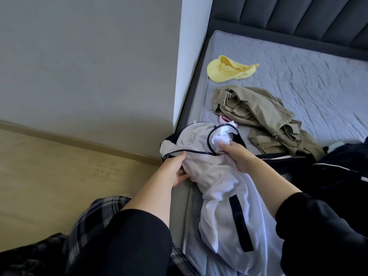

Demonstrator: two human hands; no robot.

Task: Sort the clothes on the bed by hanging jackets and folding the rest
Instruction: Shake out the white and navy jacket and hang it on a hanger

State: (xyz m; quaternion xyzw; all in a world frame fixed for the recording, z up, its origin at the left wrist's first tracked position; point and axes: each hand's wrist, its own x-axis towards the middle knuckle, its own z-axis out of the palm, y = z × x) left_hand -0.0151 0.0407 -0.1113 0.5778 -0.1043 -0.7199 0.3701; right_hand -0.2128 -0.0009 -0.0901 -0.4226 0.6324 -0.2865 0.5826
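Observation:
A jacket turned inside out, with white mesh lining and a navy zipper (217,182), lies over the near left corner of the bed (298,80). My left hand (176,168) grips its left edge by the zipper. My right hand (237,155) pinches the lining near the collar opening. An olive-khaki garment (264,118) lies crumpled beyond the jacket, with a bit of pink fabric (226,118) showing under it. A yellow cap (229,69) rests farther back. Dark navy clothing with white stripes (334,166) is piled at the right.
A grey wall (89,66) and a white pillar (191,56) stand left of the bed. A dark padded headboard (298,16) runs along the back. Wood floor (49,176) lies at the left. My plaid trousers (95,220) show at the bottom.

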